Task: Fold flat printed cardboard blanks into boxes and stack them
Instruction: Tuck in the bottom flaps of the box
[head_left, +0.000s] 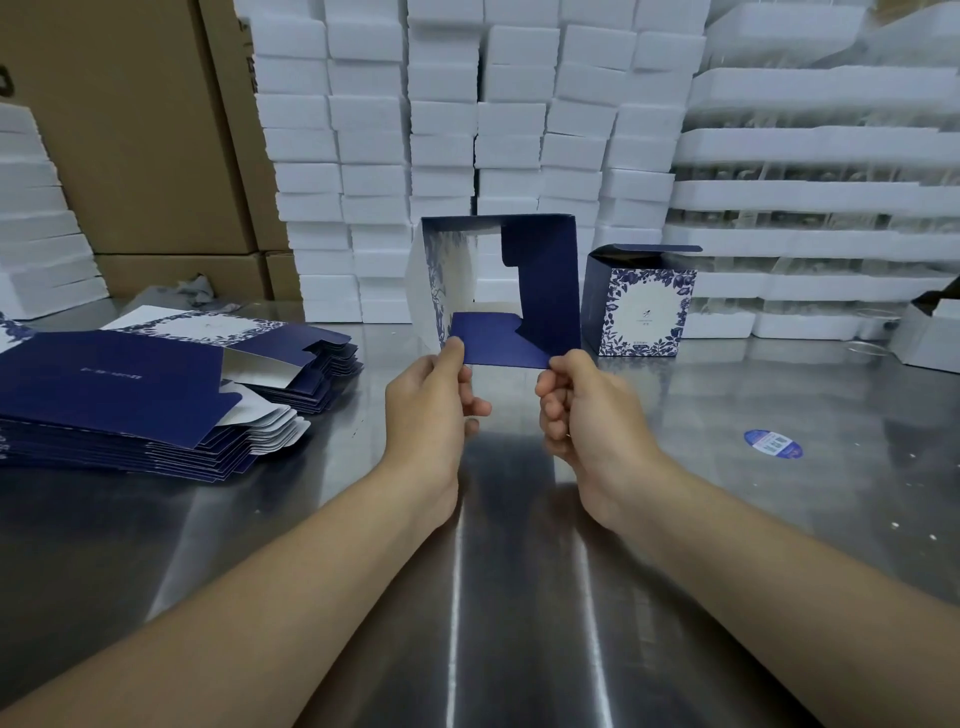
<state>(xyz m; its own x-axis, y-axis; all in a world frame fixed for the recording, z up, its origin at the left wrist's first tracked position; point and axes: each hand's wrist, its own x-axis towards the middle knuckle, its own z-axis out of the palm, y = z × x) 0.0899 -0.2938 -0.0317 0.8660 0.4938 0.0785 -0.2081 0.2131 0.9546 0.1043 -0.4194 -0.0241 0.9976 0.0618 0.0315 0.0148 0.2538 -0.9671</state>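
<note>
I hold a navy and white floral cardboard blank (550, 280) opened into a square tube above the steel table, its open end facing me. My left hand (434, 400) pinches its lower left corner between thumb and fingers. My right hand (582, 410) pinches the lower right corner. Navy flaps fold inward at the tube's bottom and right side. A finished box (641, 312) with its lid flap up stands on the table just right of the tube. Two stacks of flat blanks (135, 395) lie at the left.
The steel table (519, 519) stretches in front of me, with a blue oval sticker (773, 443) at the right. White foam blocks (447, 130) are stacked high along the back. Brown cartons (130, 130) stand at the back left, white trays at the far right.
</note>
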